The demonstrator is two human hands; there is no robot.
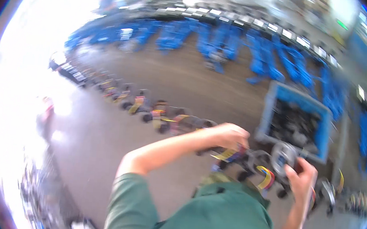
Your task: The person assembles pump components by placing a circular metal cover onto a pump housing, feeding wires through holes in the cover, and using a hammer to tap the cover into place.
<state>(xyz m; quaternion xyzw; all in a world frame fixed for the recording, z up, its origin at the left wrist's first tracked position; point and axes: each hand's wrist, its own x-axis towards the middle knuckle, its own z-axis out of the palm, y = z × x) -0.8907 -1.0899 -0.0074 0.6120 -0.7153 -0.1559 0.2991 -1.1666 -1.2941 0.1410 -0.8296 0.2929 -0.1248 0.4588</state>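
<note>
My right hand is closed on the edge of a round silver-grey ring-shaped part, held near the lower edge of a blue crate. My left hand is to the left of it, its fingers curled downward over a row of small assemblies. What those fingers hold, if anything, is hidden and blurred. Just below the left hand is a yellow strip. Between the hands stands an assembly with a curved yellow and red band. Dark small parts lie heaped in the crate.
The row of assemblies runs from the upper left to the lower right in front of me. Beyond it, bundles of blue straps or cables hang from a long rack with white labels. More metal parts are blurred at the lower left.
</note>
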